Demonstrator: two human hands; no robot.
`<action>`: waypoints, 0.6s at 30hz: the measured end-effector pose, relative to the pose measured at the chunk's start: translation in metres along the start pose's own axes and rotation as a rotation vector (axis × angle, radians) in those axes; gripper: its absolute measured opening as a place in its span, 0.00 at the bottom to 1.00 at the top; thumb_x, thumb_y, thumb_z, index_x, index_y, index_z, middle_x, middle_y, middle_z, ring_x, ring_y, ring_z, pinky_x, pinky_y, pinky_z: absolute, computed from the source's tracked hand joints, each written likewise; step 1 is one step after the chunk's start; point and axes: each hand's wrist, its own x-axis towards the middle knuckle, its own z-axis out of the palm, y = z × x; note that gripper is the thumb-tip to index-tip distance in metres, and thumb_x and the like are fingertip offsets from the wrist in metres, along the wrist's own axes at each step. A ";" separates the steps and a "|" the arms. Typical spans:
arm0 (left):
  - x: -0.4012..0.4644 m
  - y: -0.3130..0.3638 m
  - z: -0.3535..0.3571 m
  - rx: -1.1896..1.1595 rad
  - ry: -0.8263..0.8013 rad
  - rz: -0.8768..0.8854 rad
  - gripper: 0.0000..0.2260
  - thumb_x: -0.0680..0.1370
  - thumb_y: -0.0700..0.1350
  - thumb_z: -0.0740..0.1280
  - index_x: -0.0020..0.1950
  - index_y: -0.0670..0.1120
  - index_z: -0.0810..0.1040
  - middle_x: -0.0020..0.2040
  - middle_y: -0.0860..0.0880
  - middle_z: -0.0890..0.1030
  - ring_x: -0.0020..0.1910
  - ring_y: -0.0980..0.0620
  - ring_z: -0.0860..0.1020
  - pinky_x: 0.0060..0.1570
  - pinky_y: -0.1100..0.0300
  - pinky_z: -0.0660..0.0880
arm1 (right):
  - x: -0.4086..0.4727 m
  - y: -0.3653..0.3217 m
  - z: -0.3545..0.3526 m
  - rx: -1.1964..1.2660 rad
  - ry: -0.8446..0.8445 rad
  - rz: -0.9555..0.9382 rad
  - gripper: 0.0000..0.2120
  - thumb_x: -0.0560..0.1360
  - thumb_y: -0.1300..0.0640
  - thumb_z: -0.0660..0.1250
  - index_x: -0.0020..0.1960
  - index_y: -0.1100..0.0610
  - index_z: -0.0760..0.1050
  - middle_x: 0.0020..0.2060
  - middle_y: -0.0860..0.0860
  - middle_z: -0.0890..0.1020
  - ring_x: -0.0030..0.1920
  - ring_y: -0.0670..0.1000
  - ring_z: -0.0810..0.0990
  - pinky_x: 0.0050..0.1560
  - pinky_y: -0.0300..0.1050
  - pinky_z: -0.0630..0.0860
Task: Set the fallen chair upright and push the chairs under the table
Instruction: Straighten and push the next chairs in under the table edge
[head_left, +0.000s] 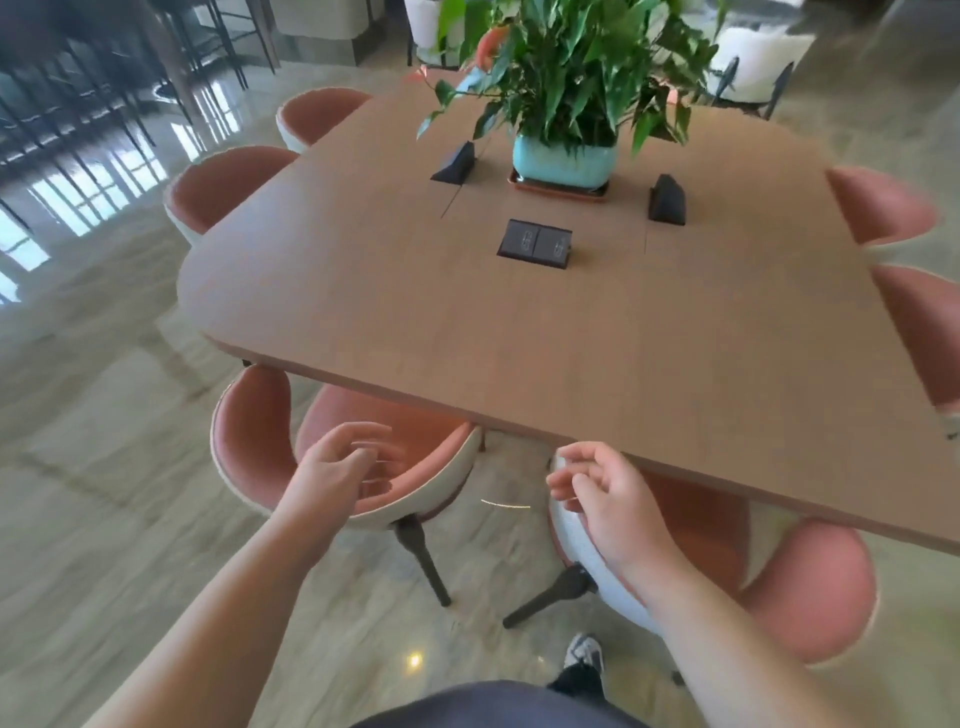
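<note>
A wooden table (519, 322) with rounded corners fills the middle of the head view. Two pink chairs with white shells stand upright at its near edge. The left chair (249, 447) is partly under the tabletop, and so is the right chair (810, 587). My left hand (337, 467) hovers over the left chair's backrest, fingers loosely curled and blurred, holding nothing. Over the right chair's white back, close to the table edge, my right hand (602, 499) hangs with relaxed, empty fingers.
A potted plant (566, 156) in a teal pot and three black socket boxes (535, 244) sit on the table. More pink chairs (223, 187) are tucked in along the left and right sides. Polished stone floor (104, 493) lies around. My shoe (584, 654) is below.
</note>
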 end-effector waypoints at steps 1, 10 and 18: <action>0.005 0.000 0.022 0.024 -0.026 -0.008 0.14 0.82 0.34 0.60 0.57 0.47 0.83 0.45 0.47 0.89 0.43 0.47 0.88 0.43 0.55 0.84 | 0.003 0.009 -0.019 0.000 0.011 0.025 0.17 0.76 0.61 0.58 0.50 0.42 0.79 0.44 0.49 0.87 0.44 0.48 0.85 0.48 0.46 0.78; 0.036 -0.018 0.216 0.166 -0.140 -0.118 0.11 0.83 0.35 0.61 0.55 0.47 0.81 0.45 0.48 0.89 0.45 0.49 0.88 0.46 0.52 0.83 | 0.040 0.090 -0.189 -0.089 0.142 0.205 0.18 0.77 0.68 0.56 0.52 0.49 0.77 0.42 0.47 0.87 0.43 0.47 0.85 0.52 0.51 0.82; 0.056 -0.065 0.301 0.367 -0.164 -0.297 0.09 0.81 0.40 0.64 0.57 0.51 0.80 0.49 0.49 0.87 0.49 0.49 0.85 0.45 0.54 0.83 | 0.054 0.178 -0.279 -0.111 0.287 0.439 0.18 0.78 0.68 0.56 0.51 0.48 0.77 0.46 0.50 0.86 0.47 0.51 0.84 0.52 0.55 0.81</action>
